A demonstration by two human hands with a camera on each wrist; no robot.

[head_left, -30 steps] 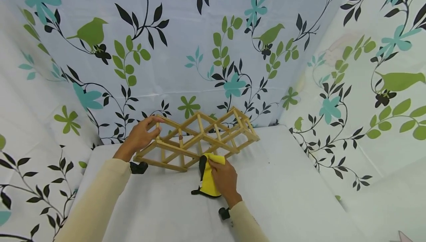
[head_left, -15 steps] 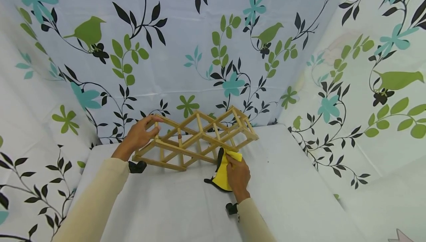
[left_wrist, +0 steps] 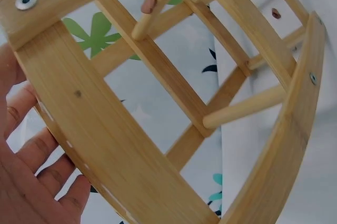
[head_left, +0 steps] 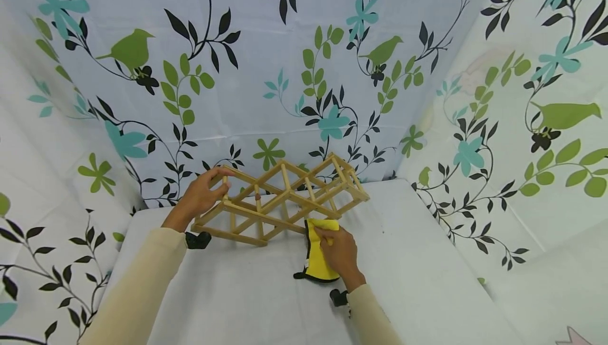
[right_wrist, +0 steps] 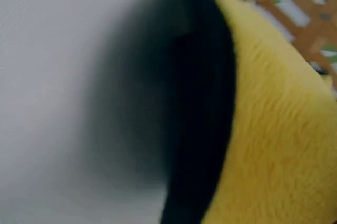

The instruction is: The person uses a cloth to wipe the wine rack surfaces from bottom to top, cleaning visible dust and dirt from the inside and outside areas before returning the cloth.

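A wooden lattice rack of crossed slats and round dowels stands on the white table in the head view. At its left end, my left hand grips the frame. In the left wrist view the fingertips of that left hand lie along the edge of a broad slat. My right hand pinches a yellow cloth with black edging near the rack's front lower slat. The cloth fills much of the right wrist view and hides the right fingers there.
The white-covered table extends in front and to the right of the rack. Behind it hangs a curtain printed with leaves, flowers and birds, and similar cloth flanks both sides.
My right hand has carried the yellow cloth to the right along the rack's front, then slightly down toward me. The left hand keeps its grip, and the rack stays in place.
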